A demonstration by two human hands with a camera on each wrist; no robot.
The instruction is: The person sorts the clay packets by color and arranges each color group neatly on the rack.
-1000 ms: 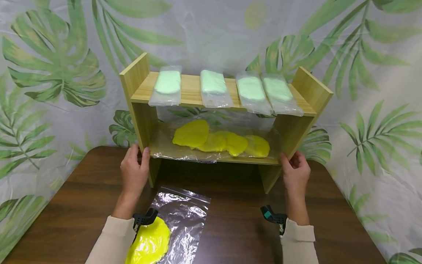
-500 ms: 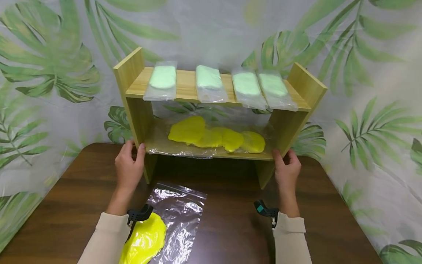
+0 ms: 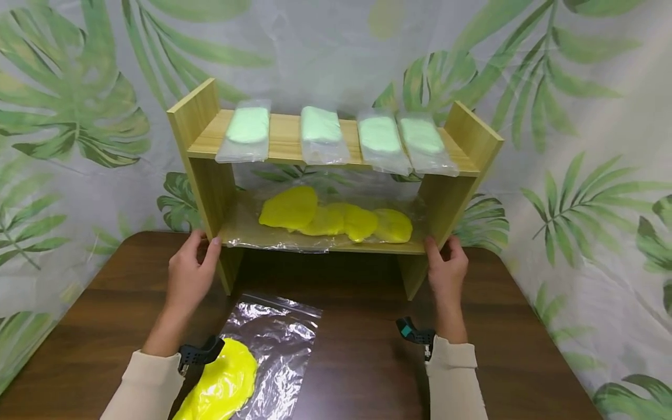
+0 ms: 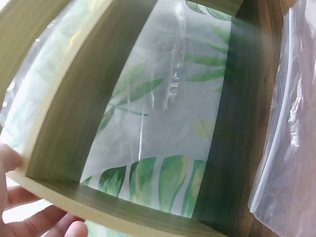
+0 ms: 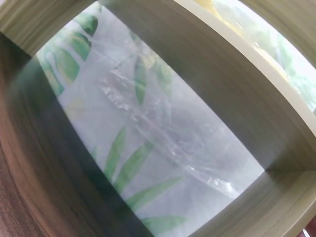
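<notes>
A two-tier light wood shelf [image 3: 286, 137] stands at the back of the table. My left hand [image 3: 190, 274] grips its left side panel at the lower board's height, thumb on the front edge. The left wrist view shows the fingers [image 4: 29, 224] bent around the panel's outer side. At the right panel, my right hand [image 3: 447, 271] holds the edge the same way, thumb in front; the other fingers are partly hidden, and the right wrist view shows almost none of that hand. Flat yellow pieces in clear bags [image 3: 328, 219] lie on the lower board.
Several bagged pale green slabs [image 3: 321, 125] lie along the top board, their bag ends over the front edge. A yellow slab [image 3: 226, 373] in a clear zip bag [image 3: 283, 350] lies on the dark wood table [image 3: 357, 373]. A leaf-print cloth [image 3: 325, 41] hangs behind.
The head view has turned slightly, so everything shifts left in it. Both hands keep their hold on the shelf's sides; my left forearm has swung a little outward.
</notes>
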